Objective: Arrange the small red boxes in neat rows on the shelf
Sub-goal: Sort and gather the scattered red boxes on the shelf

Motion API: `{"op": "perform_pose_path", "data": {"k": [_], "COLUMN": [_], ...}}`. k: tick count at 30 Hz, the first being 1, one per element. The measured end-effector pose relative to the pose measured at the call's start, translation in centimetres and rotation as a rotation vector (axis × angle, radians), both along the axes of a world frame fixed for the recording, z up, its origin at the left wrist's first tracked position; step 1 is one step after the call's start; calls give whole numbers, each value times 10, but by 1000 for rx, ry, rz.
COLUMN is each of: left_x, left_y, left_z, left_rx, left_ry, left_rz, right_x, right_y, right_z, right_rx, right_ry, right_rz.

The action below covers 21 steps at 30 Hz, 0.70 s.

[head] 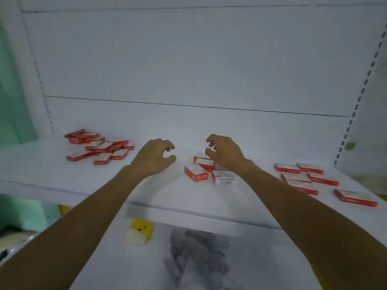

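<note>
Small red and white boxes lie on a white shelf in three groups. A loose heap sits at the left. A small cluster lies at the middle, partly under my right wrist. Several flat boxes are spread at the right, one near the front edge. My left hand hovers over bare shelf left of the middle cluster, fingers curled, holding nothing. My right hand hovers just above and behind that cluster, fingers curled and empty too.
The shelf's white back panel rises behind, with slotted uprights at the left and right. Below the front edge a lower shelf holds a yellow and white item. A green wall is at the left.
</note>
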<state>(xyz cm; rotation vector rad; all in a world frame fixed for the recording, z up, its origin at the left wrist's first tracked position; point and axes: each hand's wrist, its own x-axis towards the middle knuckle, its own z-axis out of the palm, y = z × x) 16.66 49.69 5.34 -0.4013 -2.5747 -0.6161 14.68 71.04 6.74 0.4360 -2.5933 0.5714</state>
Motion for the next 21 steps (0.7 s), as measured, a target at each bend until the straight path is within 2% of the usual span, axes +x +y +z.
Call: {"op": "perform_pose_path", "data": {"k": [5,10,16,21], "left_x": [27,47,53,38], "left_y": [-122,-209,-273,-302], "left_z": [3,-4,-15,-26], "left_rx": [14,-23,-29,7], "left_ry": [-6,-17,-64,-67], "left_rz": [118,179,229,234], "right_x": [-9,-10,-22,-44], "right_y": [-132,-227,-301,-330], "right_z": [-2,-11,-20,-25], "right_rx": [6,-20,17,60], "right_ry": [13,19,-24,-29], "right_rz": [158,232,269,271]}}
